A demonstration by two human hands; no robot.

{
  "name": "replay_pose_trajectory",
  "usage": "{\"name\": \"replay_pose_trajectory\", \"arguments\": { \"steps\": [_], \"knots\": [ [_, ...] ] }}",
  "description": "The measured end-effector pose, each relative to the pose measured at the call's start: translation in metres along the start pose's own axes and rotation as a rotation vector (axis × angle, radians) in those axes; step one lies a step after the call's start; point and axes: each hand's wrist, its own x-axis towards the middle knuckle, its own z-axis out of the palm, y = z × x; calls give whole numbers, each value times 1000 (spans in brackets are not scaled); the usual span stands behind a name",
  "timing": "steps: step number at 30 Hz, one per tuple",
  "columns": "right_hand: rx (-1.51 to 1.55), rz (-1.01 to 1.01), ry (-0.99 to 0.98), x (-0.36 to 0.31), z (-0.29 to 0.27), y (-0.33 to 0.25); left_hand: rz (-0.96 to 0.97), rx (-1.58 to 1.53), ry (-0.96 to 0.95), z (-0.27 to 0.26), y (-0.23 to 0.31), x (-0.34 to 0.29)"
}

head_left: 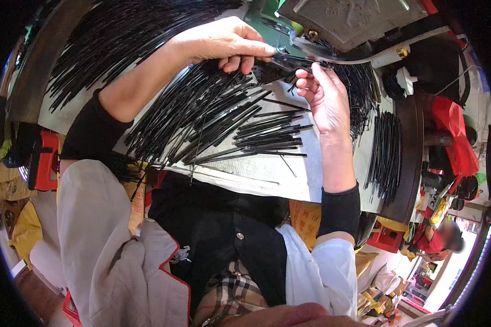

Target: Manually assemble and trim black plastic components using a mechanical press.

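My left hand (221, 42) reaches across the table, its thumb and fingers closed on one end of a glossy black strip (287, 62). At the strip's other end, my right hand (328, 101) has its fingers curled, with thumb and forefinger closed on the black material. The strip's exact kind is not clear. Below my hands, thin black sticks (196, 111) lie fanned over white paper (294, 177). A smaller group of black sticks (270, 133) lies left of my right wrist.
A large heap of black sticks (120, 41) covers the far left, and another bundle (384, 158) lies by the right table edge (409, 163). Beyond my hands are a grey metal plate (354, 22) and a tube with a brass-coloured end (402, 52). Another person (436, 238) is at far right.
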Motion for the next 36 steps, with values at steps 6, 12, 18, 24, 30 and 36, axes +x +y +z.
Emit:
{"name": "replay_pose_trajectory", "arguments": {
  "steps": [6, 12, 18, 24, 30, 36],
  "knots": [
    [72, -74, 48, 3, 2, 4, 34, -129, 144, -2, -8, 6],
    [54, -123, 73, 5, -1, 3, 18, -253, 141, 1, -12, 16],
    [15, -113, 84, 6, 8, 4, -5, -219, 167, -3, -13, 14],
    [37, -87, 91, 7, 1, 3, 27, -206, 170, 1, -13, 18],
    [84, -46, 61, 10, -2, 6, -6, -241, 113, -4, -11, 15],
    [106, -41, 54, 11, -9, 8, 35, -151, 153, 0, -2, 10]
  ]
}}
